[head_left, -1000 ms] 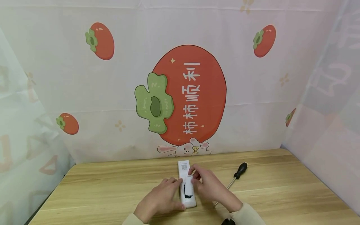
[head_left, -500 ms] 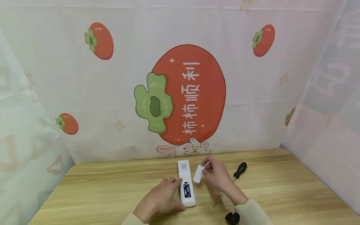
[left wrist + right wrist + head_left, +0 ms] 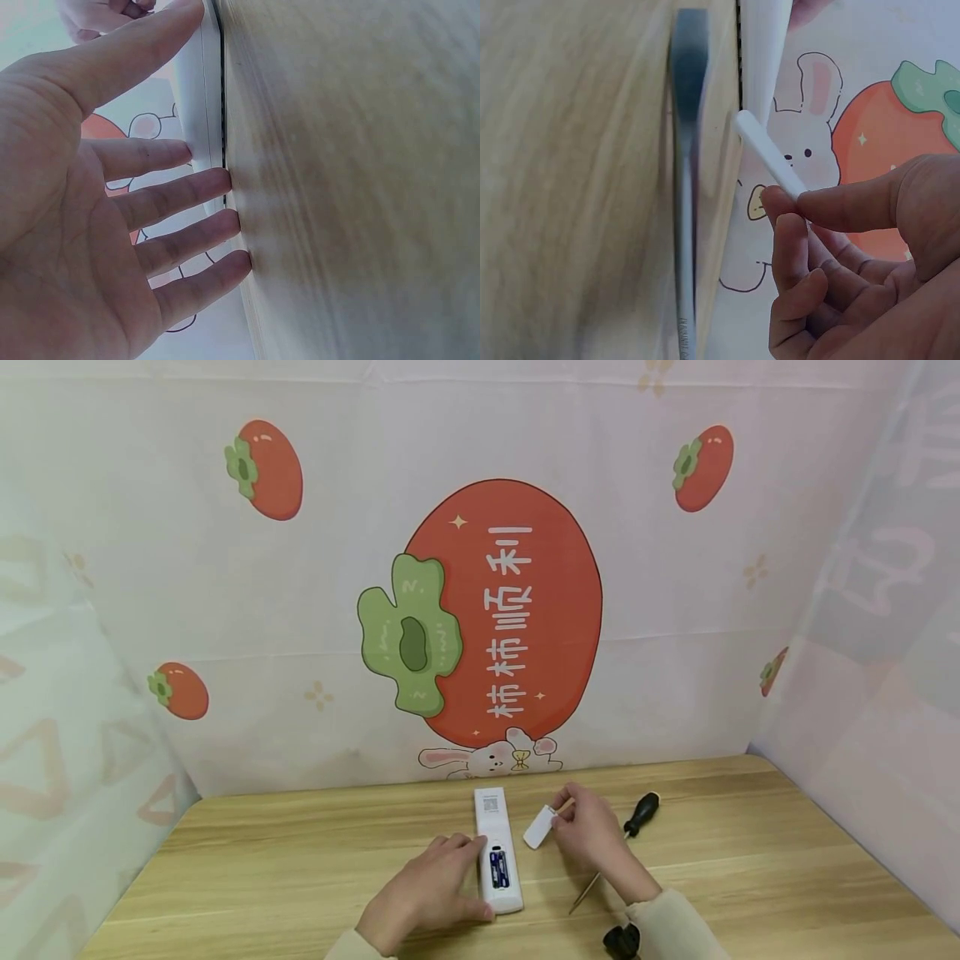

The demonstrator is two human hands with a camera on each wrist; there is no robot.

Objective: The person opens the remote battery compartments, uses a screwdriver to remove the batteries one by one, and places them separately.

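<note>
A white remote control (image 3: 491, 827) lies back side up on the table, its battery bay uncovered. Dark blue batteries (image 3: 499, 868) sit inside that bay. My left hand (image 3: 438, 885) rests along the remote's left side, thumb at the near end and index fingertip on the edge; the left wrist view shows the fingers nearly straight, with several fingertips down at the table. To the right of the remote, my right hand (image 3: 588, 827) pinches the white battery cover (image 3: 538, 828) between thumb and index finger. The right wrist view shows this cover (image 3: 769, 150) edge-on, tilted, apart from the remote.
A screwdriver (image 3: 642, 814) with a black handle lies to the right, its shaft passing partly behind the right hand. By the right sleeve is a small black object (image 3: 621, 941). A printed backdrop (image 3: 637, 710) stands behind the wooden table (image 3: 300, 860).
The right hand has lifted the battery cover off the remote and carried it to the right, baring the batteries. It has since tilted the cover further. The left hand has stayed put.
</note>
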